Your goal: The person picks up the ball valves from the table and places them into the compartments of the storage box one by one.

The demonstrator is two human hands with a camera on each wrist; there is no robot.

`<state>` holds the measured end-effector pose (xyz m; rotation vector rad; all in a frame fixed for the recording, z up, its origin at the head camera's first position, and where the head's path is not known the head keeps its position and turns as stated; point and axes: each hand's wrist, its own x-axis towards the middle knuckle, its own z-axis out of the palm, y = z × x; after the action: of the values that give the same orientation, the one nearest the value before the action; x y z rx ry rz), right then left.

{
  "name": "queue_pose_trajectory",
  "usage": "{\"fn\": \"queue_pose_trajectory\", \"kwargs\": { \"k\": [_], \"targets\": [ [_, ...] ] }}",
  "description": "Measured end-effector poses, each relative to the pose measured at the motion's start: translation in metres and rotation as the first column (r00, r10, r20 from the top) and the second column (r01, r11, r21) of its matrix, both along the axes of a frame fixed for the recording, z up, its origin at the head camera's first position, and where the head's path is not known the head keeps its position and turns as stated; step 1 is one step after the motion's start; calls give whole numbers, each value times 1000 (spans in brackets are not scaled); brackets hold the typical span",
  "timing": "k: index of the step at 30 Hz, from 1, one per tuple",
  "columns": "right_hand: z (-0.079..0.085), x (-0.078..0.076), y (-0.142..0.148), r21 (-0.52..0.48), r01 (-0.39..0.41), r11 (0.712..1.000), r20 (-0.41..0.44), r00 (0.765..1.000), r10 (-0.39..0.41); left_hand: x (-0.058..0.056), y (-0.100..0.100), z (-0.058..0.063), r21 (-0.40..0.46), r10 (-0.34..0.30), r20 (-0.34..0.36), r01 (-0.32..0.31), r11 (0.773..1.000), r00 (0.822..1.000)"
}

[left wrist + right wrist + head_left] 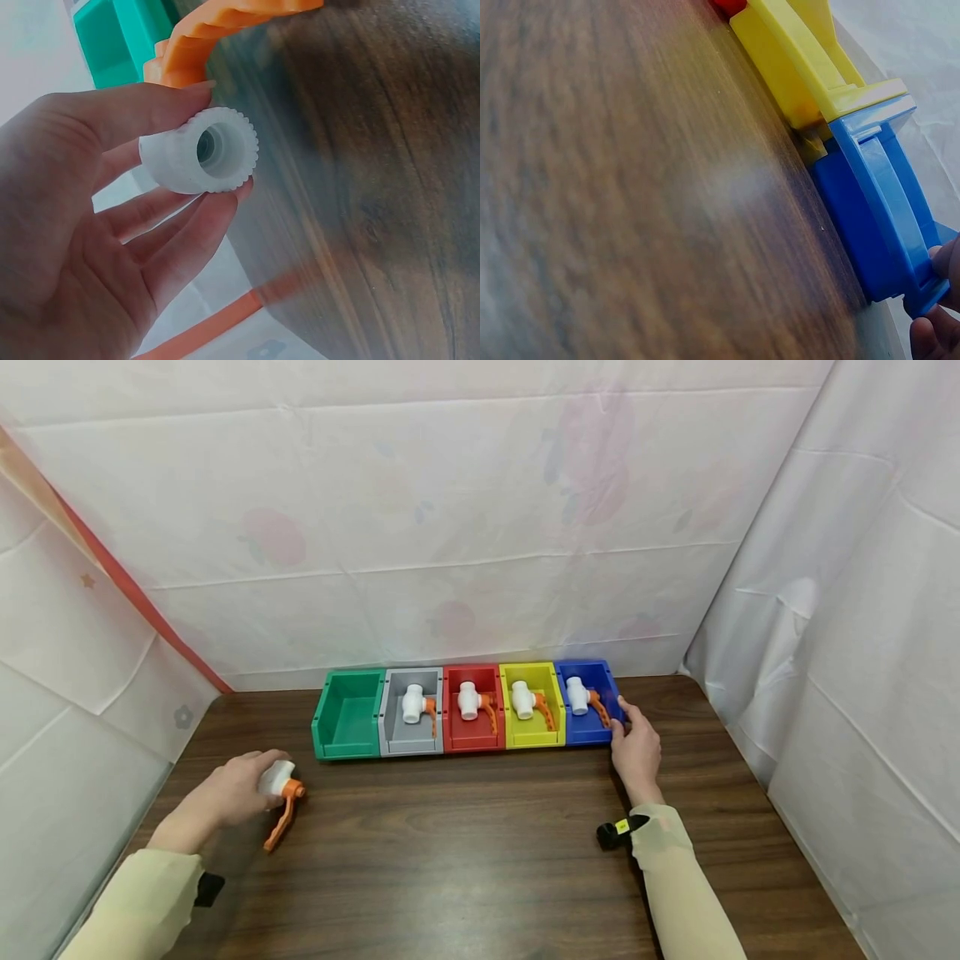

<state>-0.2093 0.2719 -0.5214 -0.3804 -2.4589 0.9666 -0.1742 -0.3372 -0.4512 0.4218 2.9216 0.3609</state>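
My left hand (234,787) holds a white plastic ball valve (277,777) with an orange lever handle (281,827), left of the bins and close over the table. In the left wrist view, thumb and fingers pinch the valve's white body (176,161), and its round ribbed end opening shows. At the far right of the row, my right hand (637,752) grips the front right corner of the blue bin (889,214), thumb over the rim and fingers outside. Inside the blue bin lies another white valve (577,696) with an orange handle.
Joined to the blue bin in one row are a yellow bin (534,739), a red bin (474,744), a grey bin (411,747) and a green bin (348,750). The yellow, red and grey bins each hold a similar valve. White curtains (480,510) enclose the wooden table (450,860).
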Motion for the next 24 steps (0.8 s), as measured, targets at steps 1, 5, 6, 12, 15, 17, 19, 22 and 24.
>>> {"fn": "queue_pose_trajectory", "kwargs": {
  "k": [1,5,6,12,15,17,19,22,24],
  "targets": [
    [0,0,0,1,1,1000,0,1000,-1,0,0,0,3,3,-7,-3,1000,1000],
    [-1,-1,0,5,0,1000,-6,1000,0,-2,1,0,31,11,-21,-11,999,1000],
    [-1,0,0,6,0,1000,-7,1000,0,-3,1,0,39,14,-25,-13,999,1000],
    [-1,0,0,5,0,1000,-15,1000,0,-7,4,1,84,17,-56,-12,996,998],
    [-1,0,0,1,-2,1000,-13,1000,2,-8,5,3,99,23,-75,-16,995,997],
    [-1,0,0,-1,-1,1000,-11,1000,1,-8,7,4,121,34,-77,-25,992,996],
    [-1,0,0,-4,2,1000,-10,1000,-2,-8,9,4,150,42,-78,-30,988,996],
    [-1,0,0,-7,5,1000,-8,1000,-5,-8,13,5,202,58,-74,-42,978,996],
    [-1,0,0,-7,5,1000,-5,1000,-5,-8,15,5,227,71,-79,-51,972,994]
  ]
}}
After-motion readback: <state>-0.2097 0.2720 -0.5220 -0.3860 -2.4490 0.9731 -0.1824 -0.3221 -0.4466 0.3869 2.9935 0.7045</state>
